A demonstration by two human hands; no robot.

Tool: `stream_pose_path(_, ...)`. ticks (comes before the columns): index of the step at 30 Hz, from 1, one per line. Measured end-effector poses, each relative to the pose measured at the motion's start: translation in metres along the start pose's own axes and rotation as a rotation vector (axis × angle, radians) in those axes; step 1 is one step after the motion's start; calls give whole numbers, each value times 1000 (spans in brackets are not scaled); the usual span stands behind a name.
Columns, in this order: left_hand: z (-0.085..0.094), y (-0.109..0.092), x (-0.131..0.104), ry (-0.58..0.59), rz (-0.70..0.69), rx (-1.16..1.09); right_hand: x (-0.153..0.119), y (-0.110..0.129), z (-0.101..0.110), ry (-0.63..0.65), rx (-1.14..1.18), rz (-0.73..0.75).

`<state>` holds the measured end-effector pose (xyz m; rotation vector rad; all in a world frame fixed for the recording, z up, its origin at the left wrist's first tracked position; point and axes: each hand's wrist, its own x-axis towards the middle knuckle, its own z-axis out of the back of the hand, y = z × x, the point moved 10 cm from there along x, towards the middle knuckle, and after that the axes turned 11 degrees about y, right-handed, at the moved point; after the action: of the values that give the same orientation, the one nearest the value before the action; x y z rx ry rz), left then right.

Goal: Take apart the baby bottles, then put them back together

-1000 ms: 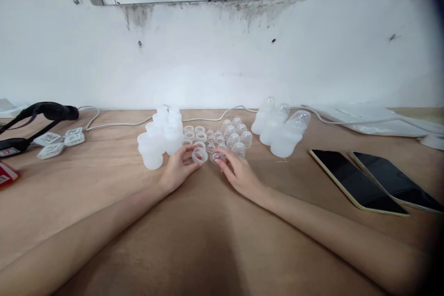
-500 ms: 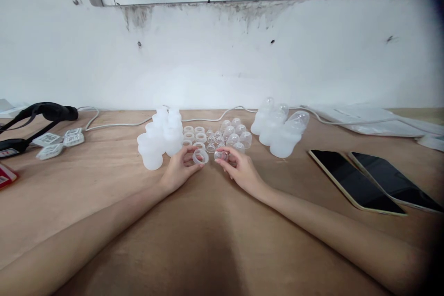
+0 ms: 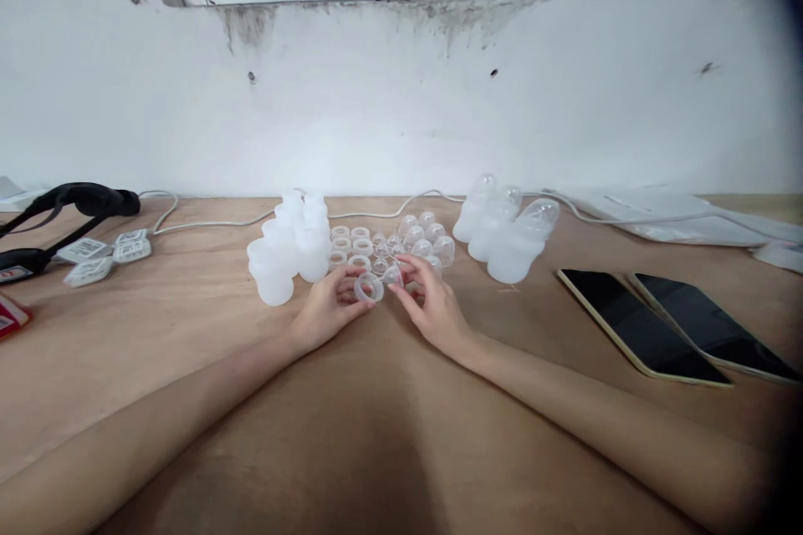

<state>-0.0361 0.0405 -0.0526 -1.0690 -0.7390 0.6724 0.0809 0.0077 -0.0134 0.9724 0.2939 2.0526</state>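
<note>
My left hand (image 3: 326,306) pinches a translucent bottle collar ring (image 3: 360,287), tilted with its opening facing me. In my right hand (image 3: 436,311), thumb and fingers close on a clear bottle teat (image 3: 392,275), right beside the ring's right edge. Whether the two pieces touch, I cannot tell. Behind my hands lie several loose collar rings (image 3: 362,253) in two columns. Several small clear teats (image 3: 380,252) stand to their right, then several clear domed caps (image 3: 416,237). White bottle bodies (image 3: 274,282) cluster on the left; bottles with clear caps (image 3: 509,261) stand on the right.
Two phones (image 3: 640,330) lie on the wooden table (image 3: 389,435) at right. A plastic bag (image 3: 652,217) is behind them. Small white packets (image 3: 89,271), a black strap-like device (image 3: 94,199) and a red item (image 3: 9,316) sit at left. A white cable (image 3: 213,226) runs along the wall.
My left hand has shifted slightly right with the ring. My right hand has raised and tilted the teat, and the two pieces are now closer together.
</note>
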Motion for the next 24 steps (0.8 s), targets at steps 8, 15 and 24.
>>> stream_pose_path(8,-6,-13,-1,42,-56,20,-3,27,-8,70,-105,204)
stream_pose_path(15,-5,-17,-2,32,-93,70,-3,33,0,-40,-225,240)
stream_pose_path(24,-7,-17,-2,43,-81,148,-3,33,0,-47,-240,238)
